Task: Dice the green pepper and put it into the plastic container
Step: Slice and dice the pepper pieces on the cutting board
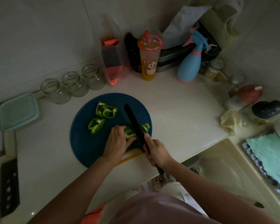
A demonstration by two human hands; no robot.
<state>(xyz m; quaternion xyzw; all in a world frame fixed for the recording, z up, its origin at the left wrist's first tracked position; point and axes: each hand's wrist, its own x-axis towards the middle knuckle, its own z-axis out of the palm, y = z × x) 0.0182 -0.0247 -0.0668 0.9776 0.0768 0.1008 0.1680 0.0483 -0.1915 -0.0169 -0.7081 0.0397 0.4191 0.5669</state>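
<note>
A round blue cutting board [87,143] lies on the white counter. My left hand [117,141] presses a green pepper piece [129,133] down on the board. My right hand [157,152] grips the handle of a black knife [133,121], whose blade runs across that piece. A cut strip [145,127] lies just right of the blade. Larger pepper chunks rest farther back on the board [107,110] and to the left [96,124]. The light teal plastic container [19,110] sits at the far left of the counter, apart from the board.
Three glass jars [73,84] stand behind the board. A snack bag [112,62], a drink cup [149,57] and a blue spray bottle [191,62] line the wall. A cleaver [9,186] lies at the left edge. A sink with a teal cloth [271,156] is at right.
</note>
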